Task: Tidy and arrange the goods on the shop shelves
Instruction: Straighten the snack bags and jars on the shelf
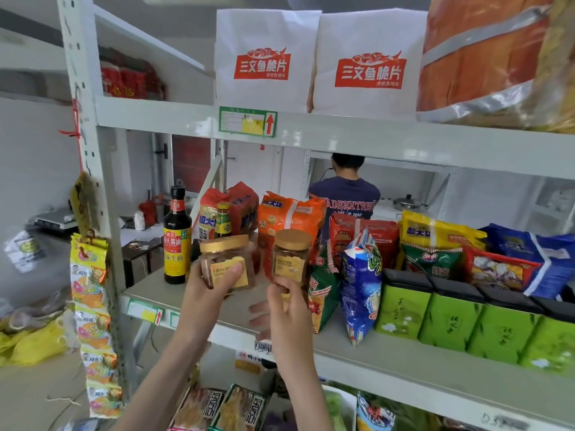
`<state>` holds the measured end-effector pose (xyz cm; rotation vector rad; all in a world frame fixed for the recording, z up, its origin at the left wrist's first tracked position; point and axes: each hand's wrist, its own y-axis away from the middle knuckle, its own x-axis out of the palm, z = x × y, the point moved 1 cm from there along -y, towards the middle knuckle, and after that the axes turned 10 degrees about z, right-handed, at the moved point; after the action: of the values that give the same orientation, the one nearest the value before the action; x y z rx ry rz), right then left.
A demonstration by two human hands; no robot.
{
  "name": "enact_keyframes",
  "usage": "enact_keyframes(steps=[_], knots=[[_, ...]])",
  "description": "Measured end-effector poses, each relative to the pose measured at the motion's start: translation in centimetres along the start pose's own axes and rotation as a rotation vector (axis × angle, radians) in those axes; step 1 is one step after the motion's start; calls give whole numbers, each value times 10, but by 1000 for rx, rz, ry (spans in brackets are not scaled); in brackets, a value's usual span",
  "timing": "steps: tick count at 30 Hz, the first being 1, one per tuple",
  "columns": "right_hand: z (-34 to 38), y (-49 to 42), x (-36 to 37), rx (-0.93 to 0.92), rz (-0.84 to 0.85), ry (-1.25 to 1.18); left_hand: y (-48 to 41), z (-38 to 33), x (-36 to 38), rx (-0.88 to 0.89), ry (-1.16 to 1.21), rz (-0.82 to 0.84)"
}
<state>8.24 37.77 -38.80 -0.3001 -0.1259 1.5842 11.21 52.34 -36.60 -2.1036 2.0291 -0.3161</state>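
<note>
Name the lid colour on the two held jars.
Gold, on the left jar and the right jar alike; head view.

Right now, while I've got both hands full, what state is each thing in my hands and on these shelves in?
left jar, lid on, slightly tilted, held by the left hand.
right jar, lid on, upright, held by the right hand.
soy sauce bottle, capped, standing upright.
blue snack bag, standing on end.
green tea boxes, lids on, standing in a row.
white paper bags, standing side by side.
</note>
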Motion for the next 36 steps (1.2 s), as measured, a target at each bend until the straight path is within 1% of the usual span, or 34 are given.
enact_keyframes(steps=[1, 4, 5, 7, 9, 11, 12, 14, 18, 21, 23, 25, 29, 32, 34, 36], knots=[[-4, 2, -4, -36, -57, 68, -14, 14, -7, 30, -42, 3], [-8, 3, -21, -160, -229, 287, -45, 26, -16, -43, -122, 70], [-4, 0, -28, -215, -274, 375, -56, 31, -18, -35, -154, 97], [12, -11, -43, -344, -351, 587, -76, 38, -23, -20, -330, 147], [35, -31, -59, -453, -386, 772, -90, 39, -24, 9, -548, 201], [59, -57, -72, -514, -334, 935, -99, 37, -22, 39, -758, 233], [68, -71, -75, -497, -278, 1018, -101, 34, -19, 67, -861, 248], [78, -95, -78, -406, -140, 1146, -110, 35, -17, 86, -1006, 298], [75, -132, -70, -173, 175, 1201, -129, 41, -27, 4, -992, 462], [61, -158, -72, 56, 422, 1246, -143, 43, -36, 12, -1037, 577], [55, -170, -77, 173, 525, 1236, -150, 44, -40, 35, -1040, 689], [55, -177, -82, 216, 552, 1223, -156, 46, -41, 64, -1026, 758], [58, -185, -84, 154, 531, 1190, -161, 44, -36, 100, -900, 828], [56, -187, -84, 120, 518, 1129, -167, 42, -35, 135, -912, 902], [57, -189, -85, 101, 505, 1088, -170, 42, -36, 146, -915, 910], [58, -189, -86, 84, 513, 1072, -170, 41, -37, 171, -835, 904]])
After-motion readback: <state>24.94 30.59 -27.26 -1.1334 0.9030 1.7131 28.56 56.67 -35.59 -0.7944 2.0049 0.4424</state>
